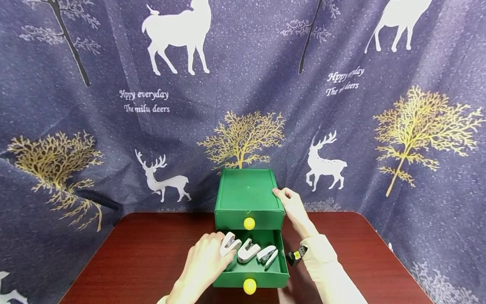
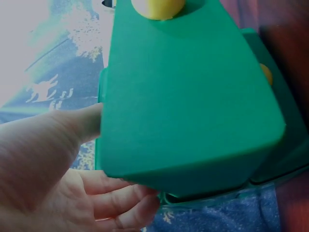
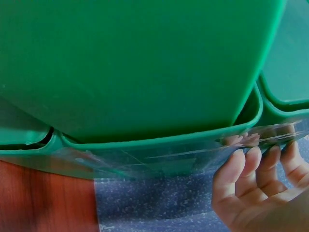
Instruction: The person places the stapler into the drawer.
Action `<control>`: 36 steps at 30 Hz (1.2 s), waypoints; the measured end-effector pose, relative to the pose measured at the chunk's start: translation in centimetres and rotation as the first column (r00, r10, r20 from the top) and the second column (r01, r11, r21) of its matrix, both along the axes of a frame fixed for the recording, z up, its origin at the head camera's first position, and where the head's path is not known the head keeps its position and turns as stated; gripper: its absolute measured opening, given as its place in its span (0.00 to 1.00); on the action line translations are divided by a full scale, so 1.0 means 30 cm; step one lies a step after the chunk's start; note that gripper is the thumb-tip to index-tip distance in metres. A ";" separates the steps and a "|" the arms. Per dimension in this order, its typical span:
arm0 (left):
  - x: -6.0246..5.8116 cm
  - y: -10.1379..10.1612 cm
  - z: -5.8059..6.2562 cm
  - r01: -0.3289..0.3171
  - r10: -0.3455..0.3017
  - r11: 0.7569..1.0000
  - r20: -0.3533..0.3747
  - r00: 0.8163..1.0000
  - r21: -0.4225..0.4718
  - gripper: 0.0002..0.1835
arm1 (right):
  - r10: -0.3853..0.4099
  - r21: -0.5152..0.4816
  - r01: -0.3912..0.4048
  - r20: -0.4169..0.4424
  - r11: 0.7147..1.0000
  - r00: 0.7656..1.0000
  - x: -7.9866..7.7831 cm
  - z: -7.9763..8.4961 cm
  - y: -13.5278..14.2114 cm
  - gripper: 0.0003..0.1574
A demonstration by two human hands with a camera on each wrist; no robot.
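A green drawer cabinet (image 1: 247, 190) stands on the table, with a drawer (image 1: 231, 279) pulled out below its top one. Several white staplers lie in that drawer: one (image 1: 248, 252) in the middle and one (image 1: 267, 255) at the right. At the drawer's left side my left hand (image 1: 205, 258) pinches a tilted white stapler (image 1: 228, 244). In the left wrist view its thumb goes in over the drawer's edge, other fingers stay outside, and the stapler is hidden. My right hand (image 1: 294, 207) rests against the cabinet's upper right edge, fingertips (image 3: 235, 166) touching its side.
Yellow round knobs (image 1: 249, 223) mark the drawer fronts. Another closed drawer shows below the pulled-out one in the left wrist view. Reddish-brown table (image 1: 152, 253) extends to both sides. A dark cloth with deer and trees (image 1: 243, 93) hangs behind.
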State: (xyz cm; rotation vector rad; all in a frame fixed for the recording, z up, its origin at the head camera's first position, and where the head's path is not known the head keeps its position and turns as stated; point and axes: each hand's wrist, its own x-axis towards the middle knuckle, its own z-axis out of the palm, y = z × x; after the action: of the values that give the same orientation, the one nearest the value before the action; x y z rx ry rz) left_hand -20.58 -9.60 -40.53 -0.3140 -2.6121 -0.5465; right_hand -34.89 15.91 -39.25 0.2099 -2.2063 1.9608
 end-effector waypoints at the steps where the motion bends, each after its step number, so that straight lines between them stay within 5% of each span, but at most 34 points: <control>1: -0.002 0.000 -0.003 -0.003 0.003 1.000 -0.006 1.000 -0.002 0.16 | -0.001 -0.001 0.001 0.001 1.000 1.000 0.000 -0.001 -0.002 0.25; 13: -0.031 0.022 -0.026 -0.029 0.027 0.998 -0.041 0.999 -0.049 0.15 | -0.025 0.015 0.025 -0.018 1.000 1.000 -0.006 -0.015 -0.012 0.25; 29: -0.054 0.044 -0.039 -0.070 0.026 0.976 -0.211 0.977 -0.208 0.18 | -0.027 0.007 0.028 -0.017 1.000 0.999 -0.016 -0.015 -0.030 0.23; 36: -0.063 0.065 -0.043 -0.075 0.022 0.960 -0.195 0.981 -0.269 0.18 | -0.039 0.006 0.039 -0.012 0.999 0.999 -0.012 -0.012 -0.010 0.24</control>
State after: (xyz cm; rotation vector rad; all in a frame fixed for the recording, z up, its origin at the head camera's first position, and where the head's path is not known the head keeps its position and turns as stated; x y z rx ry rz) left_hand -22.47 -7.65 -41.81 -0.3688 -2.4987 -0.1256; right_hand -35.25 15.61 -39.60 0.1768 -2.1927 1.9278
